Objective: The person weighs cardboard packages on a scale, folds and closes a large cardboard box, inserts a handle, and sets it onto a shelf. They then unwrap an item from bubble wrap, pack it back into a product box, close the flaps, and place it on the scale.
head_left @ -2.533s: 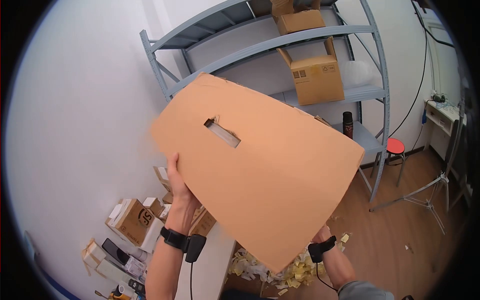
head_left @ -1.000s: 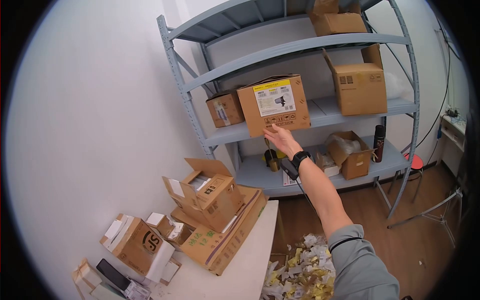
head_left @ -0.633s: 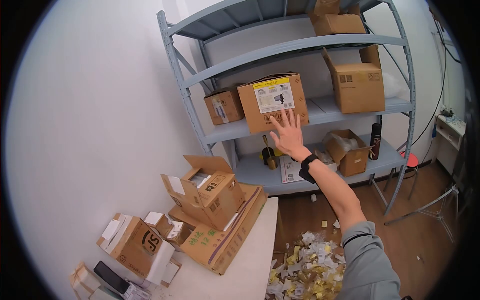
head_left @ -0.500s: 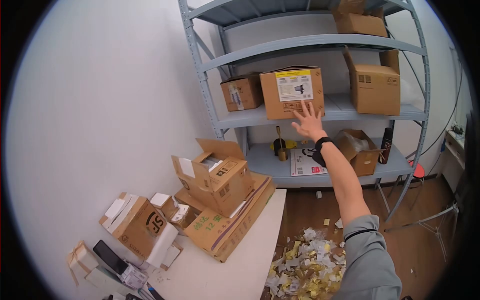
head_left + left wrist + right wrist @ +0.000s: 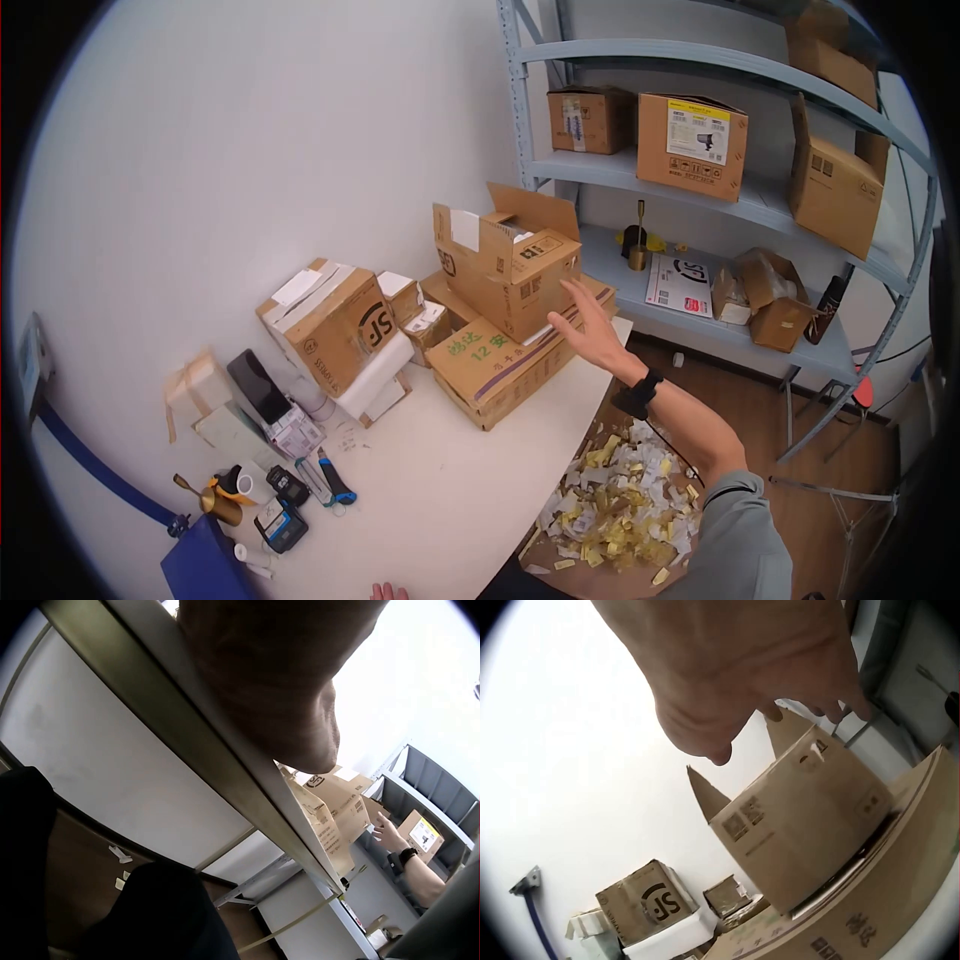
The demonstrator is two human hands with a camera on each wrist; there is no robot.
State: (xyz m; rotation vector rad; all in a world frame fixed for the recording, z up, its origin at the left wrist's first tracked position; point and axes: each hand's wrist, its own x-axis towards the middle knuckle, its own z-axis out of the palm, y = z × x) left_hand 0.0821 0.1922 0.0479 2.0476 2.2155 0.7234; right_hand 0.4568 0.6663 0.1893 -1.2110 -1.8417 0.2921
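My right hand [image 5: 592, 335] is in the air with fingers extended, holding nothing. In the head view it overlaps the right side of an open-flapped cardboard box [image 5: 525, 290], which stands on a long flat carton [image 5: 480, 375] on the white table. The right wrist view shows the same box [image 5: 802, 817] just beyond the fingers. Only the fingertips of my left hand [image 5: 388, 592] show at the bottom of the head view, over the table's near edge; in the left wrist view the hand [image 5: 277, 682] is large beside that edge. A labelled carton [image 5: 692, 150] sits on the middle shelf.
Left on the table [image 5: 450, 490] are an SF-marked box [image 5: 345, 325], a phone [image 5: 258, 385], a blue-handled cutter [image 5: 336, 478] and small devices. A grey metal rack [image 5: 515, 120] stands at right. Paper scraps [image 5: 620, 500] are heaped below the table's right side.
Both hands first held up a large carton. Later the right hand was at the labelled carton on the shelf; it has since come away towards the open-flapped box. The head view has swung left and down.
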